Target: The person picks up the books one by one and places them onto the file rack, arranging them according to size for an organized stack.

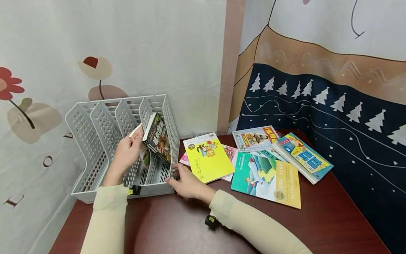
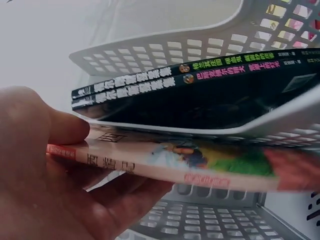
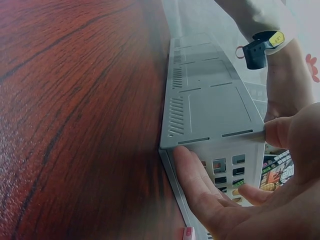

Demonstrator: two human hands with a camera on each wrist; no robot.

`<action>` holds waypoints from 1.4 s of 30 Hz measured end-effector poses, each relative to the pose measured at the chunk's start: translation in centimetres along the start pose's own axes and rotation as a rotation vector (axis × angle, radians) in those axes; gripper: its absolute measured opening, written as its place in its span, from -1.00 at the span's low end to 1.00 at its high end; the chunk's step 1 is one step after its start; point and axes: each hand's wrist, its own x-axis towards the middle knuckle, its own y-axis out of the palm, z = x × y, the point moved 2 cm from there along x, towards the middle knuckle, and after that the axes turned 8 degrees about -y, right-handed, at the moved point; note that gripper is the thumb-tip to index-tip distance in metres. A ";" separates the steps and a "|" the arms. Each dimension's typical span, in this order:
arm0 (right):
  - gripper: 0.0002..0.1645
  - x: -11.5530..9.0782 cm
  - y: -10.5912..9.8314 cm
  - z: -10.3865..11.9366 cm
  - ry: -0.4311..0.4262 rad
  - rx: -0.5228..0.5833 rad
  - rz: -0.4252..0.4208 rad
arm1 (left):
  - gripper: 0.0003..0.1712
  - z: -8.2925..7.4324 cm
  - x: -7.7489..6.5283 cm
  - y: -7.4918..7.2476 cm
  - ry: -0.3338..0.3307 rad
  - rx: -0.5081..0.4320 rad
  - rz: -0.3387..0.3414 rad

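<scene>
The left hand [image 1: 124, 155] pinches a pink book [image 2: 210, 169] partly inside the white rack [image 1: 155, 190], just left of the black books [image 1: 159, 139]; the right hand [image 1: 190, 182], fingers spread, touches the rack's near right corner.

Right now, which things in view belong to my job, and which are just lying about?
Belongs to the job:
pale pink book, in left grip
grey file rack, touched by right grip
two black-spined books inside it

Lying about, perhaps involved:
yellow storybook
pink book under it
green-and-gold picture book
blue book
cartoon-crowd book
</scene>
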 end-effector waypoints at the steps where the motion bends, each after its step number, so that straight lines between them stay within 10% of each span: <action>1: -0.23 0.0 0.0 0.0 -0.001 0.001 0.002 | -0.45 0.1 0.0 0.0 0.012 0.009 -0.003; 10: -0.22 0.1 -0.2 0.0 -0.009 -0.005 0.009 | -0.40 0.1 0.5 0.7 0.032 0.053 0.022; 17: -0.23 0.1 -0.4 0.0 -0.008 -0.006 0.004 | -0.90 -0.2 0.6 0.6 0.092 0.109 0.080; 34: -0.21 -0.1 -0.3 -0.2 -0.020 0.024 0.019 | -0.79 -0.1 0.0 0.7 0.133 0.141 0.125; 39: -0.21 -0.1 -0.3 -0.2 -0.014 0.035 0.020 | 0.00 -0.5 -0.6 0.0 0.142 0.137 0.155; 42: -0.21 -0.2 -0.2 -0.3 0.000 0.044 0.031 | 0.06 -1.1 -1.2 -0.5 0.136 0.129 0.140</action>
